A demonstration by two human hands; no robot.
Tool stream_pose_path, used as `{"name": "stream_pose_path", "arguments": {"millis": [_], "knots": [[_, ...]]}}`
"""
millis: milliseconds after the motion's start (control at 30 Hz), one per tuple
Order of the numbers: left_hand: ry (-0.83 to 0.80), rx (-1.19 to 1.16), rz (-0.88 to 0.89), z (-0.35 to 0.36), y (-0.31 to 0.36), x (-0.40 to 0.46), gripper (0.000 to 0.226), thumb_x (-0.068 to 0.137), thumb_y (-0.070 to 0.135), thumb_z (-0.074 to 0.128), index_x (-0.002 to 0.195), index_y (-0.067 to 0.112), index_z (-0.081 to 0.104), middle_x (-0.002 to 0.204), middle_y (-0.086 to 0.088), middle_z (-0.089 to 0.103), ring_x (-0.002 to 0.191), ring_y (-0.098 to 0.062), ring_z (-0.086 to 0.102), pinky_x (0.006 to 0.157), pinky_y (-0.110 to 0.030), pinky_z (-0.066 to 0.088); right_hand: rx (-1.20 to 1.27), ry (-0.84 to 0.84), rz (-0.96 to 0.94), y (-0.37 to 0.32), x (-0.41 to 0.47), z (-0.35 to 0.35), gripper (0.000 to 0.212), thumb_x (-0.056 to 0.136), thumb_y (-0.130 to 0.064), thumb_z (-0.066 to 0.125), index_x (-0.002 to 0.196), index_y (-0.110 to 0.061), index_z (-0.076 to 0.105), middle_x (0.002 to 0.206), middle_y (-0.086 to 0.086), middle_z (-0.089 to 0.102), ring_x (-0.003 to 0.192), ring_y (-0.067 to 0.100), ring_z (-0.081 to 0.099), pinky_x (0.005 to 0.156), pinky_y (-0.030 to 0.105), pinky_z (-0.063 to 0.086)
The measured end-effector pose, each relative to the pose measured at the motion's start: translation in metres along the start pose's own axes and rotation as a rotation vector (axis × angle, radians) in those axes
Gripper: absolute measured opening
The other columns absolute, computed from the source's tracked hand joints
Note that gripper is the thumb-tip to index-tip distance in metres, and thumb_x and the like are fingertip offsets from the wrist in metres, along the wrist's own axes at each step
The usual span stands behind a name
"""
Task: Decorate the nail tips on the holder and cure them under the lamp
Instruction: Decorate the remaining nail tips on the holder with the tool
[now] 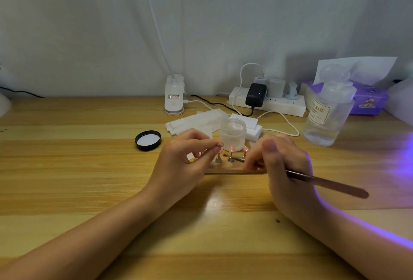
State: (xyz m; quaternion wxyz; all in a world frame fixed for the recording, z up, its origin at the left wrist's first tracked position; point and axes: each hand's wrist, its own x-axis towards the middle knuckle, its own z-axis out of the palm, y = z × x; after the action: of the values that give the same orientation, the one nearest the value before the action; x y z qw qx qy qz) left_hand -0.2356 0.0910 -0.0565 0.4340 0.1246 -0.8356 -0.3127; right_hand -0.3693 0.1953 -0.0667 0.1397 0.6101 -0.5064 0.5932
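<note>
Decorating step: just before the jar (233,133), left hand (185,159) pinches 1 nail tip (220,144); right hand (283,163) grips the brush (326,182); next, steady strokes

head view — looks forward and down, close over the table (67,145).

We see a wooden table (67,168) with pale and darker planks, and its surface shines a little near the middle. Behind it hangs a grey-white curtain (89,23) with soft folds. The room is dim, and a violet light (404,163) falls on the table's right edge.
</note>
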Motion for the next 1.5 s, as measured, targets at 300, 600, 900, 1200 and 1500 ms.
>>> {"name": "stream_pose_path", "arguments": {"millis": [300,600,900,1200,1500], "knots": [[0.000,-0.020,-0.007,-0.0007,0.0014,0.0006,0.019,0.077,0.006,0.068,0.094,0.013,0.071,0.079,0.000,0.065,0.070,-0.008,0.056,0.062,-0.029,0.048,0.044,0.014,0.050,-0.0029,0.0014,-0.0009,0.045,0.098,-0.041,0.025,0.065,-0.030,0.054,0.060,-0.014,0.054,0.066,-0.006,0.052,0.063,0.037,0.041],[0.025,-0.059,0.008,-0.0004,0.0008,0.0016,0.020,0.076,0.016,0.064,0.095,0.014,0.070,0.080,0.001,0.064,0.074,-0.009,0.059,0.064,-0.015,0.046,0.065,0.002,0.101,-0.0042,0.0007,-0.0019,0.046,0.097,-0.039,0.028,0.061,-0.032,0.054,0.062,-0.016,0.055,0.063,-0.005,0.053,0.064,0.033,0.039],[0.027,-0.068,0.023,-0.0009,-0.0020,0.0018,0.021,0.076,0.015,0.063,0.096,0.017,0.068,0.082,0.003,0.066,0.076,-0.009,0.061,0.066,-0.020,0.049,0.059,0.003,0.057,-0.0045,0.0018,0.0001,0.047,0.098,-0.041,0.025,0.065,-0.029,0.056,0.068,-0.021,0.053,0.066,-0.008,0.053,0.065,0.029,0.041],[0.081,-0.030,0.016,-0.0018,-0.0037,0.0005,0.016,0.073,0.017,0.068,0.088,0.021,0.070,0.096,0.003,0.061,0.076,-0.006,0.055,0.069,-0.011,0.042,0.093,0.023,0.122,-0.0051,0.0001,-0.0050,0.045,0.095,-0.034,0.032,0.056,-0.030,0.054,0.053,-0.003,0.055,0.058,0.001,0.053,0.061,0.040,0.041],[0.081,-0.052,0.052,-0.0037,-0.0023,0.0015,0.012,0.073,0.015,0.069,0.085,0.015,0.070,0.080,0.007,0.067,0.076,-0.007,0.061,0.069,-0.028,0.050,-0.036,-0.015,-0.027,-0.0049,0.0060,-0.0013,0.046,0.097,-0.029,0.034,0.072,-0.005,0.064,0.072,-0.006,0.058,0.069,0.007,0.055,0.062,0.034,0.044]]}}
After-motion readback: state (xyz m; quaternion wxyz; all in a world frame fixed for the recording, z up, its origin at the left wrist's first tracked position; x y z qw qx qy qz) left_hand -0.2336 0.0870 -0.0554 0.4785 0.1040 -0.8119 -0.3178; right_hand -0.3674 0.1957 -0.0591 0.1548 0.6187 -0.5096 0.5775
